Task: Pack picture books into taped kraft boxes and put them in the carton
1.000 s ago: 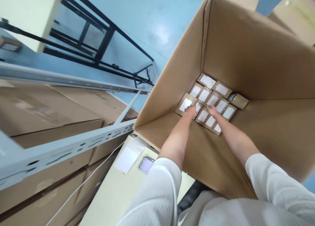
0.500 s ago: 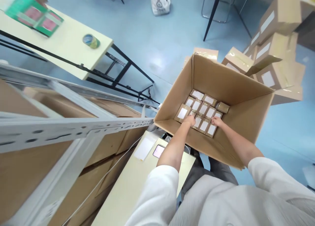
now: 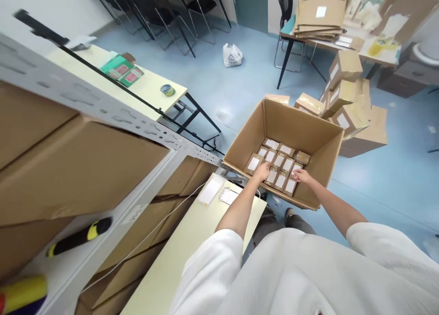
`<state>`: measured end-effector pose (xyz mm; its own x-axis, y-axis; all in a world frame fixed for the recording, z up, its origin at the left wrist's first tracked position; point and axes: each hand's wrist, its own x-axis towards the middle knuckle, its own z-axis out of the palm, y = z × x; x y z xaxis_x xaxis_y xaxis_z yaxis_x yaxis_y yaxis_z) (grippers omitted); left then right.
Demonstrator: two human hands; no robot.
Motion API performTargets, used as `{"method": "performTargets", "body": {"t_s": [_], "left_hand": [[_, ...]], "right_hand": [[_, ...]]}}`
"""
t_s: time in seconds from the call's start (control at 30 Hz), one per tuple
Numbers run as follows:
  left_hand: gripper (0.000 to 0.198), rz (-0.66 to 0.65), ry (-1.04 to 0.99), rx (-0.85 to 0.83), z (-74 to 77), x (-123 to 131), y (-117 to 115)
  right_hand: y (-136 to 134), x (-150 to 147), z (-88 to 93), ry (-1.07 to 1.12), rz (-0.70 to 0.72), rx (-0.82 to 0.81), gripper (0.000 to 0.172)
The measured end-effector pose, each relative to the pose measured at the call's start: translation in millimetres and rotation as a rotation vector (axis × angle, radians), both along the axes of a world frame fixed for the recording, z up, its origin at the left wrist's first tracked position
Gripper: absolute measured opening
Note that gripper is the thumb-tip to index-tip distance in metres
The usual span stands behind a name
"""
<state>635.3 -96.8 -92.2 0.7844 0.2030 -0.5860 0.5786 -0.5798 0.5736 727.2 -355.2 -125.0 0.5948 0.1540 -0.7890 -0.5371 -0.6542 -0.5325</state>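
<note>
A large open cardboard box (image 3: 308, 131) stands before me with several small taped cartons (image 3: 278, 160) inside, most with white labels facing up. My left hand (image 3: 263, 172) reaches in at the left, over the small cartons beside a wider labelled carton (image 3: 254, 163). Its fingers are bent together, and what they grip is hidden. Farther right, my right hand (image 3: 302, 176) has its fingers pinched at the right-hand cartons; I cannot make out what is between them. An unlabelled brown carton (image 3: 302, 157) lies in the box's far right corner.
Stacked cartons (image 3: 356, 118) stand on the floor behind the box, to the right. A metal shelf (image 3: 151, 127) with large boxes runs along my left. Below it is a narrow table (image 3: 178, 242) with a phone (image 3: 229, 196). A white bag (image 3: 232, 55) lies on the floor ahead.
My view has tilted up, showing more of the room and the far tables. Both hands remain inside the large box among the small cartons, with little visible shift relative to them.
</note>
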Motion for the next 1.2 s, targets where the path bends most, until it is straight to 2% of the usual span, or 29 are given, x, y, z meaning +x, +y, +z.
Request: {"method": "performTargets", "body": {"t_s": [0.13,0.23,0.37,0.47,0.6,0.8,1.0,1.2], "left_hand": [[0.061,0.187,-0.125,0.033,7.8,-22,-23],[0.06,0.292,-0.233,0.031,13.8,-42,-49],[0.058,0.367,-0.315,0.026,22.4,-75,-86],[0.058,0.387,-0.349,0.041,27.7,-104,-105],[0.056,0.459,-0.39,0.07,36.9,-148,-113],[0.053,0.65,-0.431,0.139,59.5,-238,-106],[0.052,0.852,-0.453,0.181,74.5,-356,-105],[0.05,0.97,-0.49,0.202,79.0,-469,-117]], "right_hand": [[-26,-2,13.1,-0.054,0.024,0.125,0.016],[-47,-6,21.3,-0.076,0.046,0.205,0.015],[-63,-17,33.6,-0.09,0.099,0.255,0.012],[-62,-29,40.5,-0.107,0.168,0.298,0.014],[-41,-49,48.3,-0.152,0.274,0.371,0.014],[23,-101,69.8,-0.185,0.475,0.448,0.015],[81,-196,87.9,-0.186,0.727,0.548,0.02],[102,-304,97.8,-0.163,0.857,0.617,0.025]]}}
